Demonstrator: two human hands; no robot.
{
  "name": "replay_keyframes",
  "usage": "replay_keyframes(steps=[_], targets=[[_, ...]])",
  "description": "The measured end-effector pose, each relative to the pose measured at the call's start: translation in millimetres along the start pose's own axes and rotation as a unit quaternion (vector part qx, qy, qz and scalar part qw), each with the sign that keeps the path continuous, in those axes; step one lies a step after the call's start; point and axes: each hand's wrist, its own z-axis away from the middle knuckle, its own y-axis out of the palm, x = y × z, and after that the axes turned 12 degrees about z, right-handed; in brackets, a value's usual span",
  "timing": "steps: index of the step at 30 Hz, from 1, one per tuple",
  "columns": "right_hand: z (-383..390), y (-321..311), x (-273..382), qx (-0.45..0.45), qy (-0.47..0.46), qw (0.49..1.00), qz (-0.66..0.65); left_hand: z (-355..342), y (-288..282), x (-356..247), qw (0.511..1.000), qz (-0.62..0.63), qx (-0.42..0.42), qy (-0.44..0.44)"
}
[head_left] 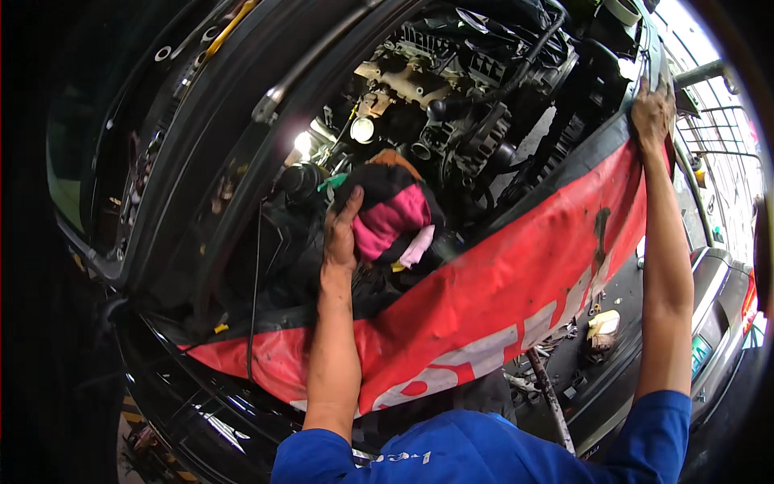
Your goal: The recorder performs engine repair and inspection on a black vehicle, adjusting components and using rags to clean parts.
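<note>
My left hand [343, 231] grips a bundle of rags [391, 216], black and pink with bits of orange, green and pale cloth, over the lower left of the engine bay. A red fender cover [508, 266] with a black edge and pale printing drapes diagonally over the car's near side, below the bundle. Up at the far right, my right hand [653, 113] has its fingers closed on the cover's upper end, along the car body's edge. The engine [476, 129] lies exposed beyond the rags.
The raised hood [185, 121] fills the upper left, with a thin rod [256, 282] below it. Past the cover lie scattered tools [572, 331], a pale yellow jug [603, 331] and a dark metal post [548, 395]. Another car [717, 315] stands at the right.
</note>
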Motion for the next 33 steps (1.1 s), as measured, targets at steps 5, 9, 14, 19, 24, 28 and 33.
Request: replay_keyframes(steps=[5, 9, 14, 19, 24, 28, 33], targets=[[69, -155, 118, 0.105, -0.019, 0.883, -0.458, 2, 3, 4, 0.987, 0.16, 0.011, 0.011], [177, -256, 214, 0.393, -0.236, 0.798, -0.392, 10, 7, 5, 0.981, 0.194, 0.031, -0.004], [201, -240, 231, 0.379, -0.147, 0.785, -0.468, 14, 5, 4, 0.956, 0.259, 0.114, -0.08], [201, -225, 226, 0.461, -0.004, 0.684, -0.566, 9, -11, 12, 0.95, 0.258, 0.143, -0.1], [189, -223, 217, 0.434, 0.05, 0.598, -0.672, -4, -19, 25, 0.952, -0.108, 0.213, 0.192], [182, -225, 203, 0.415, 0.13, 0.462, -0.773, -8, -18, 36, 0.988, -0.005, 0.157, 0.001], [198, -229, 209, 0.521, 0.189, 0.465, -0.69, -2, -17, 44, 0.801, -0.384, 0.195, 0.416]])
